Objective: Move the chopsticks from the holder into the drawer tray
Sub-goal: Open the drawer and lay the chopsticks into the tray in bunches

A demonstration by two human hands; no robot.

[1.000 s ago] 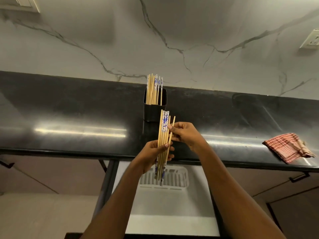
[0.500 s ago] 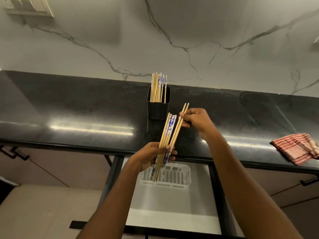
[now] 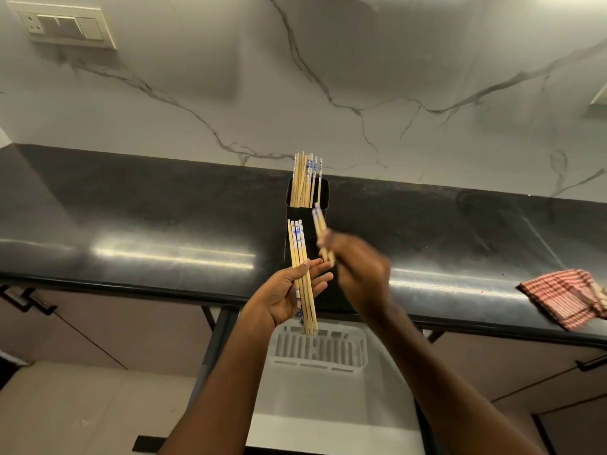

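Observation:
A black holder stands on the dark counter with several wooden chopsticks upright in it, some with blue-patterned tops. My left hand grips a bunch of chopsticks in front of the holder, thumb across them, fingers partly spread. My right hand, blurred by motion, holds a pair of chopsticks just right of that bunch. Below both hands the drawer is open, with a white slotted tray inside.
The black counter runs across the view, its front edge just above the open drawer. A red checked cloth lies at the counter's right end. A switch panel sits on the marble wall at the upper left.
My right hand pulled a pair of chopsticks out of the bunch, lifted them to the right, then swung them back toward the bunch. My left hand stayed put and loosened its fingers.

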